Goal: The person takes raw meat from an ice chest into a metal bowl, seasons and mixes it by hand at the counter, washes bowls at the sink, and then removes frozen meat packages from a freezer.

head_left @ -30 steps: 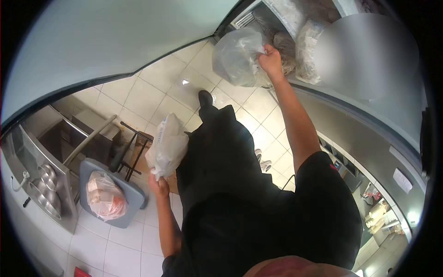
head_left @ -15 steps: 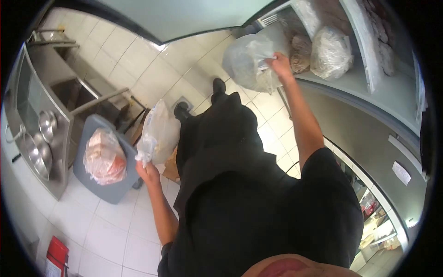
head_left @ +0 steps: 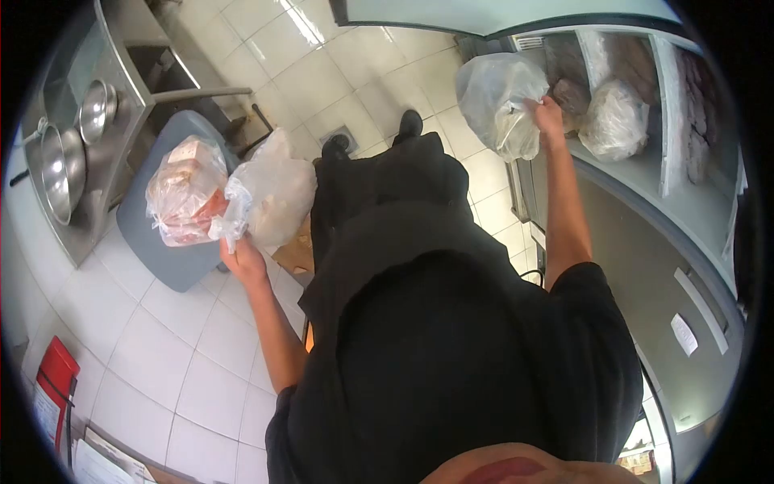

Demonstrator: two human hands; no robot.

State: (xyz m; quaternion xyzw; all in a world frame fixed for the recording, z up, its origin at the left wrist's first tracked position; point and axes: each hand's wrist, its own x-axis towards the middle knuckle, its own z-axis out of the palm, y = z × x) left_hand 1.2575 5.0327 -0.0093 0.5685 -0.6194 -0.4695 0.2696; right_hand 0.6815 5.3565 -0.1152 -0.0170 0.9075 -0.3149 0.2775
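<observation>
My left hand [head_left: 244, 262] is closed round the gathered neck of a whitish plastic bag [head_left: 278, 194], whose full part hangs beyond the fingers. Right beside it, a clear bag with pinkish contents [head_left: 187, 194] rests on a grey stool seat [head_left: 165, 258]. My right hand [head_left: 550, 119] grips a large translucent bag [head_left: 500, 101] by its edge, in front of the open cold cabinet [head_left: 576, 153]. Inside that cabinet, close to my right hand, sits a wrapped clear bag [head_left: 617, 121]. What the large bag holds is hard to make out.
Steel bowls [head_left: 63, 173] stand on a metal counter [head_left: 105, 173] at the left. The open cabinet door [head_left: 500, 14] spans the top. Frosted packages [head_left: 693, 121] fill the cabinet's far side. A red clipboard [head_left: 58, 369] is at lower left, and a floor drain [head_left: 343, 137] lies near my feet.
The view has turned toward the left. My left hand and its bag have come up against the stool with the pinkish bag. My right hand still holds the large bag by the cabinet.
</observation>
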